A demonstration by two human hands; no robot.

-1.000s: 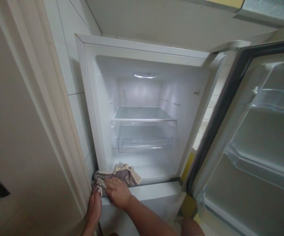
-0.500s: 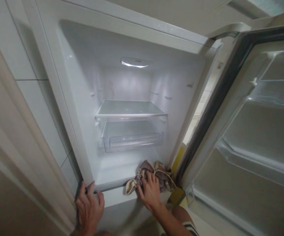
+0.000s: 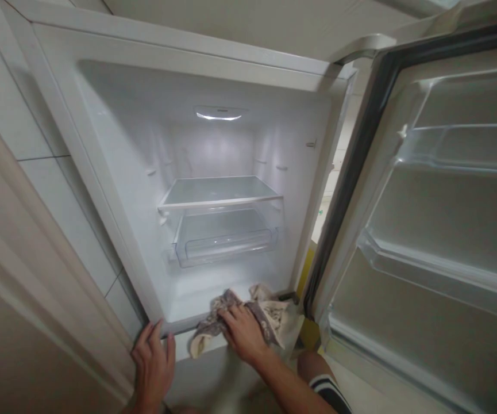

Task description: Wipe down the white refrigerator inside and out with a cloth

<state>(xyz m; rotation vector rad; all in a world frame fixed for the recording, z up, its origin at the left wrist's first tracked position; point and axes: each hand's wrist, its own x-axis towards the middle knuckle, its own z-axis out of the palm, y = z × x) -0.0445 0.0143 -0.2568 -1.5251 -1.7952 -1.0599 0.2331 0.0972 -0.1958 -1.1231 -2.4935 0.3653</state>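
In the head view, my right hand (image 3: 245,332) presses down on a crumpled grey-brown and cream patterned cloth (image 3: 274,316). Its fingers are bent into the fabric, and their tips are partly lost in the folds. The cloth lies across the bottom front edge of an open white refrigerator (image 3: 114,190). My left hand (image 3: 153,362) holds the lower left corner of the refrigerator frame, its thumb at the front and its fingers along the side.
Inside are a glass shelf (image 3: 222,191) and a clear plastic drawer (image 3: 226,248) under a lit lamp (image 3: 218,114). The refrigerator door (image 3: 438,224) with clear racks stands open at the right. Tiled wall (image 3: 45,190) runs close along the left.
My right hand has moved left along the bottom edge, dragging the cloth with it and spreading it. The left hand stays at the corner. The view has shifted slightly.
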